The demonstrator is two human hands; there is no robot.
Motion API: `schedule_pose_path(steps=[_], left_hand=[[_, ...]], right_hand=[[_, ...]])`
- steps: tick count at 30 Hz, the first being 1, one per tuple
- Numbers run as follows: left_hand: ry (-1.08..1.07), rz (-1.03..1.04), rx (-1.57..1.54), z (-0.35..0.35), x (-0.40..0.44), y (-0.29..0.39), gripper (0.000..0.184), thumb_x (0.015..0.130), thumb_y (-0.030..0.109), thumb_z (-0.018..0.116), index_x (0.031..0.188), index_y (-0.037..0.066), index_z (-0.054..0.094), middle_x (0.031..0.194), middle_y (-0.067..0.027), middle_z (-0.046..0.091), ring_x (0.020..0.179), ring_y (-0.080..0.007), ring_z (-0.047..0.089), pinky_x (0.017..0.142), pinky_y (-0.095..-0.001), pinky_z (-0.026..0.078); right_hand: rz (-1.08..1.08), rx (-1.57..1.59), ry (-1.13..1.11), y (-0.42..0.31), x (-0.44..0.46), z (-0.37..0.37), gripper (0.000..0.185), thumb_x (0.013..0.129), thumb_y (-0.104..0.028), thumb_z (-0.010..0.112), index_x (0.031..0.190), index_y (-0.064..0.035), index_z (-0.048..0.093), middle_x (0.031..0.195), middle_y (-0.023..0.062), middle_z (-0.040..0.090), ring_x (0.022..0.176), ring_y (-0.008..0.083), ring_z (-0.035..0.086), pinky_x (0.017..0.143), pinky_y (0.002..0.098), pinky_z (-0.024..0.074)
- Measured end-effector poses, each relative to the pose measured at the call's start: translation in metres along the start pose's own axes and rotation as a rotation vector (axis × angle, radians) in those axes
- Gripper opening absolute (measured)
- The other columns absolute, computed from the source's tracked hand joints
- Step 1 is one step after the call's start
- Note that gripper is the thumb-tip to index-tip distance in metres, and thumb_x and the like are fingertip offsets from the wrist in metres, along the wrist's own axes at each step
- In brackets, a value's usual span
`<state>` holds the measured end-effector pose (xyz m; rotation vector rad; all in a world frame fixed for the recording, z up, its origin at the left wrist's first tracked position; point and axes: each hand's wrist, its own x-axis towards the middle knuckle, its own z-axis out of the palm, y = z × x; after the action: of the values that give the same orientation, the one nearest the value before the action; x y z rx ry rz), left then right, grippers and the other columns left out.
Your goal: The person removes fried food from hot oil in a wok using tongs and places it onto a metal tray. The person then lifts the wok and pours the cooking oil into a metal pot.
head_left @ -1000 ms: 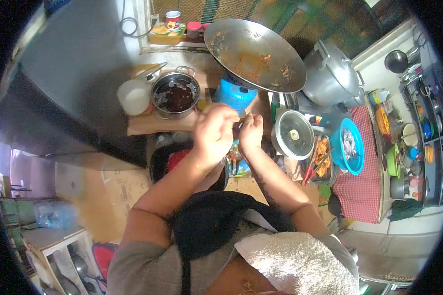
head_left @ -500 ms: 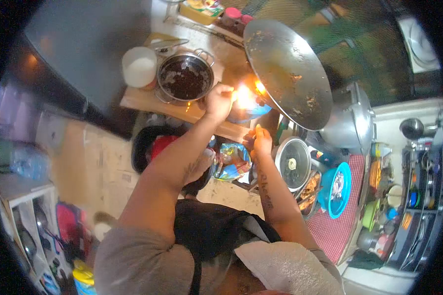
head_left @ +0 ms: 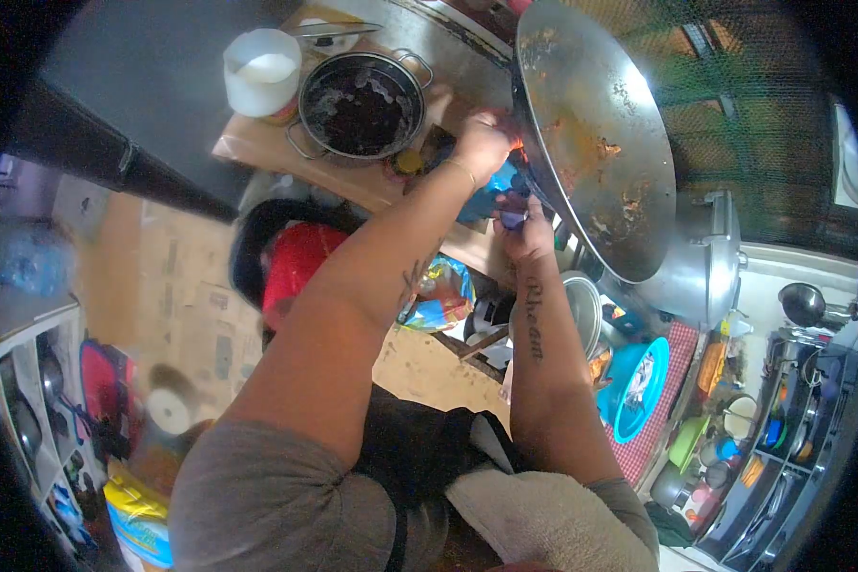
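Note:
My left hand (head_left: 483,143) reaches under the near edge of a large wok (head_left: 596,143), with its fingers closed near a small orange flame. What those fingers hold, if anything, is hidden. A blue gas tank (head_left: 491,195) shows beneath the wok. My right hand (head_left: 532,234) is closed around a small purple object (head_left: 513,217) beside the tank. The wok is tilted, with oily orange residue inside. Left of my left hand, a steel pot (head_left: 362,105) of dark liquid sits on the wooden board (head_left: 248,143).
A white tub (head_left: 262,74) stands left of the pot. Below the board are a red item (head_left: 296,262) in a black basin and a colourful plastic bag (head_left: 443,294). A big aluminium pot (head_left: 710,262) and a blue basin (head_left: 636,386) are on the right.
The bright flame by my left hand has shrunk to a small glow. Both hands have moved in closer under the wok. The view has shifted, and the wok appears farther right and more tilted.

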<state>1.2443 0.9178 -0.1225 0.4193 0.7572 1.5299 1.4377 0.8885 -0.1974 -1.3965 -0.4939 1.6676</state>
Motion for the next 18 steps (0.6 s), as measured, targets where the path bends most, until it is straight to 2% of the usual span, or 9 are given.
schedule_pose_path(steps=[1,4,8,10,13,18], left_hand=[[-0.010,-0.017,0.013,-0.001,0.002,-0.001,0.021,0.077,-0.009,0.061,0.095,0.001,0.067,0.090,-0.0072,0.068,0.080,-0.0165,0.062,0.073,-0.0285,0.049],[0.044,-0.004,-0.100,0.000,0.007,-0.008,0.021,0.076,-0.011,0.058,0.091,0.002,0.066,0.087,-0.0072,0.067,0.076,-0.0173,0.061,0.069,-0.0290,0.048],[0.069,-0.050,-0.021,-0.001,0.006,-0.006,0.021,0.078,-0.011,0.055,0.092,-0.001,0.067,0.086,-0.0084,0.067,0.076,-0.0179,0.064,0.069,-0.0322,0.053],[0.079,-0.100,-0.044,-0.002,0.007,-0.006,0.021,0.078,-0.011,0.056,0.091,0.001,0.067,0.085,-0.0071,0.067,0.077,-0.0174,0.064,0.069,-0.0324,0.053],[0.098,-0.125,0.081,-0.006,0.008,-0.006,0.020,0.077,-0.011,0.056,0.085,0.004,0.067,0.083,-0.0046,0.066,0.073,-0.0163,0.062,0.068,-0.0316,0.052],[0.042,0.000,-0.124,0.001,0.013,-0.015,0.018,0.075,-0.011,0.059,0.076,0.006,0.064,0.079,-0.0024,0.064,0.071,-0.0147,0.059,0.067,-0.0294,0.050]], right_hand=[[0.005,0.002,0.016,-0.002,-0.001,0.002,0.043,0.101,-0.045,0.038,0.104,-0.0078,0.060,0.100,0.0090,0.067,0.084,0.0262,0.060,0.073,0.0392,0.0489],[-0.011,-0.029,-0.006,-0.007,0.001,0.005,0.033,0.099,-0.039,0.048,0.100,-0.0083,0.059,0.095,0.0077,0.066,0.081,0.0244,0.061,0.070,0.0369,0.0524],[-0.102,-0.035,0.012,-0.006,0.003,0.011,0.022,0.094,-0.031,0.061,0.097,-0.0095,0.058,0.089,0.0070,0.065,0.080,0.0226,0.063,0.067,0.0374,0.0552],[-0.152,-0.079,0.058,-0.005,0.000,0.016,0.020,0.092,-0.028,0.064,0.098,-0.0098,0.058,0.087,0.0071,0.064,0.077,0.0227,0.064,0.062,0.0392,0.0554],[-0.246,-0.245,0.154,-0.008,-0.007,0.029,0.019,0.090,-0.025,0.067,0.099,-0.0103,0.058,0.085,0.0072,0.065,0.071,0.0231,0.064,0.056,0.0412,0.0555],[-0.253,-0.337,0.218,-0.010,-0.002,0.028,0.021,0.088,-0.023,0.070,0.099,-0.0093,0.059,0.082,0.0072,0.065,0.066,0.0234,0.064,0.055,0.0415,0.0563]])
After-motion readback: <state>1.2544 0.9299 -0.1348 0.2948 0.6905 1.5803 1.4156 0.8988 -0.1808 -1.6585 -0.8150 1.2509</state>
